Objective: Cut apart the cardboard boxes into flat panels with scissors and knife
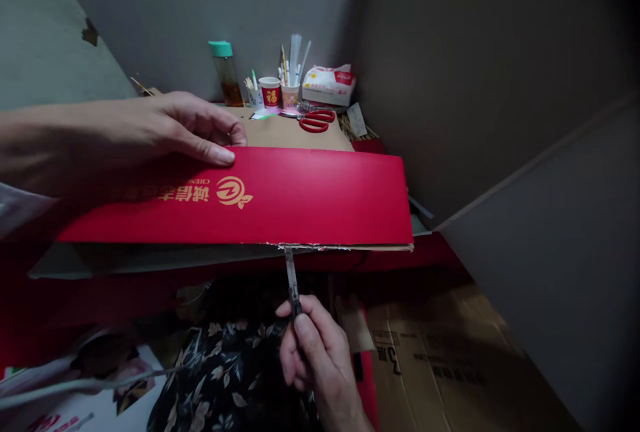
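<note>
Two hands on show, and both of them busy! Up on the left, the left hand (195,127) has the red card (320,199) in a pinch, thumb flat on the front face, fingers curled over the top edge and partly out of sight behind it. That card lies right across the middle, long side to us, gold logo (231,191) and lettering facing out.

Down below, the right hand (323,349) is wrapped round a knife (291,279), thumb pressed along the handle, fingers folded in, and the narrow blade points up to meet the card's lower edge. Right at that spot, look, the edge is ragged, with pale torn bits showing! How deep the tip sits, I can't tell.

Beyond the card, red-handled scissors (317,121) lie on a brown board (270,131). Behind them, a teal-lidded bottle (224,72) with dark liquid low inside, then a red cup (271,93), a pink cup (291,97) packed with sticks and pens, and a tissue pack (329,85) just beside it. Floral cloth (225,365) fills the space under the knife, and a brown carton (440,352) takes the lower right.
</note>
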{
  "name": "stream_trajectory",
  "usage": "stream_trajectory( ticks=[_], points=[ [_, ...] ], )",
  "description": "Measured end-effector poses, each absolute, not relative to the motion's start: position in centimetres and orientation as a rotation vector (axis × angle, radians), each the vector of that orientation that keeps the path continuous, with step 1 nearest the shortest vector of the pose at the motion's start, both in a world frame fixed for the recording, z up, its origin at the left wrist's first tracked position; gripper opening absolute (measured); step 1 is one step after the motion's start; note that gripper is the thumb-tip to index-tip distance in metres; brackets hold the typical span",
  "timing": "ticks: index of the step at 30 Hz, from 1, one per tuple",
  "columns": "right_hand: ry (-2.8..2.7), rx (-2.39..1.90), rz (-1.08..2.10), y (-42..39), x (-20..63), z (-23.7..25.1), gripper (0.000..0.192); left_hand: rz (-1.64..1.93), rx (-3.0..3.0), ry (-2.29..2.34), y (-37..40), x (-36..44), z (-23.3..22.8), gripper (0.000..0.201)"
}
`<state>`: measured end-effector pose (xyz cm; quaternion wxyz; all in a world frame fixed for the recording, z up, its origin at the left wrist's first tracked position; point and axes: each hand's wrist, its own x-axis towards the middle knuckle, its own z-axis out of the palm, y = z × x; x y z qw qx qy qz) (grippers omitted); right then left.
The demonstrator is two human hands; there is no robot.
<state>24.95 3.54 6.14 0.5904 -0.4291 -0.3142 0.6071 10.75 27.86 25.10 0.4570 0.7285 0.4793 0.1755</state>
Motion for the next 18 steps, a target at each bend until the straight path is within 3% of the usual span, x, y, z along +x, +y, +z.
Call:
stream_trajectory(
  ticks=[3, 18],
  points=[
    [-0.703, -1.039, 1.45, 2.9, 25.0, 7.0, 0.045, 0.301, 1.689, 1.144, 27.3, 11.1, 24.8, 0.042],
    [-0.564, -1.193, 1.454, 0.4, 24.6, 7.5, 0.052, 0.292, 1.7, 1.055, 27.4, 11.4, 24.5, 0.03]
  ],
)
